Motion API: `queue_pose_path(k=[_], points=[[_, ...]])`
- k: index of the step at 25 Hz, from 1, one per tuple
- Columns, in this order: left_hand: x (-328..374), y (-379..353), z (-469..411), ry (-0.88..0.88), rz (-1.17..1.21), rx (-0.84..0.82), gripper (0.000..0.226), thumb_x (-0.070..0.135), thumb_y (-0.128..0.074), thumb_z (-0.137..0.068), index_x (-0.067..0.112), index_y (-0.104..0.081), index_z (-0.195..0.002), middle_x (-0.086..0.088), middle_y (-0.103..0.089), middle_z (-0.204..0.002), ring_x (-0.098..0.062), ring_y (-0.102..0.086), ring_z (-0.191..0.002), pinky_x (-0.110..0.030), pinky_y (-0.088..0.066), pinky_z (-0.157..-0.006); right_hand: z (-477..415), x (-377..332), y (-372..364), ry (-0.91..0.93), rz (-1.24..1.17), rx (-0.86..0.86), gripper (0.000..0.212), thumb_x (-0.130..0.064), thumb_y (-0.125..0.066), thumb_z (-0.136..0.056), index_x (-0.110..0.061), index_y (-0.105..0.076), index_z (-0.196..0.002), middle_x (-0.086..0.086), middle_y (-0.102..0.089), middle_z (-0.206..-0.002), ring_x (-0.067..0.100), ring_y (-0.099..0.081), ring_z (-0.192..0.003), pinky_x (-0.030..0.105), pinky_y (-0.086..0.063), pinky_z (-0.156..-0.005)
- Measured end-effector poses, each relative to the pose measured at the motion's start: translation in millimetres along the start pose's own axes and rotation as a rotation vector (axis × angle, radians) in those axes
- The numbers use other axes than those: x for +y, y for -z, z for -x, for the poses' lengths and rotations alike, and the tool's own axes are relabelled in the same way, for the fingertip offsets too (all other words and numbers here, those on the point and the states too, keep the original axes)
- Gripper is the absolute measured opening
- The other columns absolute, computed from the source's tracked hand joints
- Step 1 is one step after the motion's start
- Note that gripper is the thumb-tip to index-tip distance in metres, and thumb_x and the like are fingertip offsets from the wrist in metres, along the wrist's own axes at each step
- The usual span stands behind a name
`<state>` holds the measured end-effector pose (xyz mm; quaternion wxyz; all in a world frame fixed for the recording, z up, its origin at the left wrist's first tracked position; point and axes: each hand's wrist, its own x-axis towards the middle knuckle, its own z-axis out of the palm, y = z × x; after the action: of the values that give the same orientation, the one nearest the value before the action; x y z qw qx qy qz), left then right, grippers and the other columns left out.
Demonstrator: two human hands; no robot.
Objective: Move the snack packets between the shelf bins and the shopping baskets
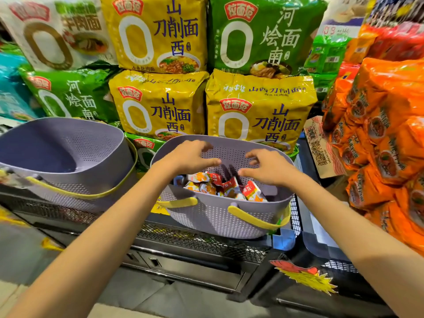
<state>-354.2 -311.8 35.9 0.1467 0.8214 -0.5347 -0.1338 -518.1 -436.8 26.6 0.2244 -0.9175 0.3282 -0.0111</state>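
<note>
A grey perforated basket (213, 216) with yellow handles stands on the black mesh shelf at centre. Several small red, white and orange snack packets (226, 187) lie in its bottom. My left hand (190, 157) hovers over the basket's left side, fingers loosely spread, holding nothing. Over the right side my right hand (263, 167) hovers with relaxed curved fingers, also holding nothing. Both hands stay just above the packets, apart from them. A second grey basket (96, 152) of the same kind stands to the left, tilted, with its inside bare.
Large yellow noodle packs (160, 106) and green noodle packs (263, 35) are stacked behind the baskets. Orange noodle packs (385, 134) pile up at the right. The black mesh shelf edge (206, 244) runs below, with a yellow star sticker (307, 276) at lower right.
</note>
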Motion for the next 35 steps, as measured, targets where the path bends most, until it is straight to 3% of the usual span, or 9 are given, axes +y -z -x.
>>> queue_pose_path(k=[3,6,9,12,17,22,25,29,35], points=[[13,5,42,-0.087,0.039,0.273,0.058,0.047,-0.060,-0.087,0.018,-0.049,-0.136,-0.001,-0.054,-0.137,-0.018,-0.049,-0.126,-0.029,-0.036,-0.099,38,-6,3,0.159,-0.262,0.353,0.049,-0.035,-0.067,-0.083,-0.019,-0.052,-0.127,-0.002,-0.061,-0.118,0.017,-0.059,-0.105,0.041,-0.049,-0.092],[21,-3,89,-0.146,0.140,0.526,0.054,0.047,-0.057,-0.085,0.018,-0.055,-0.130,0.002,-0.059,-0.129,-0.012,-0.052,-0.120,-0.022,-0.035,-0.098,83,-17,-1,0.323,-0.396,0.537,0.041,-0.027,-0.067,-0.084,-0.017,-0.055,-0.122,-0.008,-0.060,-0.110,0.010,-0.059,-0.100,0.031,-0.052,-0.086],[28,-27,136,-0.146,0.256,0.651,0.046,0.042,-0.054,-0.086,0.016,-0.059,-0.124,0.004,-0.063,-0.121,-0.006,-0.055,-0.112,-0.015,-0.037,-0.095,123,-25,-21,0.426,-0.432,0.589,0.038,-0.027,-0.062,-0.084,-0.016,-0.057,-0.120,-0.007,-0.060,-0.111,0.006,-0.059,-0.103,0.023,-0.050,-0.087],[28,-72,177,-0.089,0.320,0.628,0.040,0.035,-0.054,-0.088,0.013,-0.061,-0.121,0.005,-0.062,-0.119,-0.006,-0.056,-0.111,-0.016,-0.040,-0.097,152,-22,-63,0.484,-0.450,0.479,0.036,-0.027,-0.059,-0.085,-0.015,-0.058,-0.120,-0.002,-0.063,-0.114,0.006,-0.059,-0.103,0.020,-0.048,-0.089],[0,-149,216,0.166,0.387,0.286,0.044,0.040,-0.057,-0.087,0.022,-0.057,-0.127,0.017,-0.055,-0.122,-0.002,-0.050,-0.116,-0.004,-0.030,-0.094,173,1,-147,0.312,-0.341,0.052,0.046,-0.037,-0.058,-0.087,-0.029,-0.047,-0.131,-0.010,-0.056,-0.125,0.007,-0.054,-0.112,0.032,-0.047,-0.092],[-47,-191,227,0.371,0.370,-0.084,0.051,0.047,-0.058,-0.087,0.026,-0.050,-0.133,-0.003,-0.063,-0.125,-0.023,-0.059,-0.113,-0.023,-0.036,-0.088,178,15,-209,0.031,-0.243,-0.197,0.051,-0.042,-0.054,-0.090,-0.029,-0.036,-0.136,-0.002,-0.051,-0.131,0.020,-0.053,-0.114,0.039,-0.043,-0.095],[-79,-198,228,0.366,0.447,-0.217,0.050,0.044,-0.058,-0.089,0.022,-0.051,-0.133,-0.006,-0.063,-0.124,-0.019,-0.057,-0.116,-0.017,-0.036,-0.082,186,6,-236,-0.155,-0.255,-0.198,0.051,-0.042,-0.053,-0.092,-0.028,-0.035,-0.138,-0.003,-0.050,-0.134,0.021,-0.051,-0.118,0.037,-0.040,-0.098],[-120,-190,223,0.253,0.453,-0.387,0.045,0.035,-0.056,-0.092,0.021,-0.050,-0.134,0.000,-0.055,-0.134,-0.015,-0.050,-0.124,-0.018,-0.035,-0.092,205,-30,-267,-0.426,-0.370,-0.140,0.052,-0.040,-0.053,-0.093,-0.027,-0.034,-0.139,-0.007,-0.049,-0.133,0.023,-0.049,-0.117,0.037,-0.040,-0.097],[-124,-198,212,-0.072,0.336,-0.769,0.065,0.058,-0.049,-0.076,0.028,-0.045,-0.134,0.004,-0.050,-0.136,-0.019,-0.048,-0.124,-0.032,-0.040,-0.102,277,-85,-305,-0.857,-0.564,0.151,0.051,-0.032,-0.060,-0.088,-0.019,-0.043,-0.135,0.002,-0.055,-0.127,0.022,-0.054,-0.113,0.034,-0.044,-0.092]])
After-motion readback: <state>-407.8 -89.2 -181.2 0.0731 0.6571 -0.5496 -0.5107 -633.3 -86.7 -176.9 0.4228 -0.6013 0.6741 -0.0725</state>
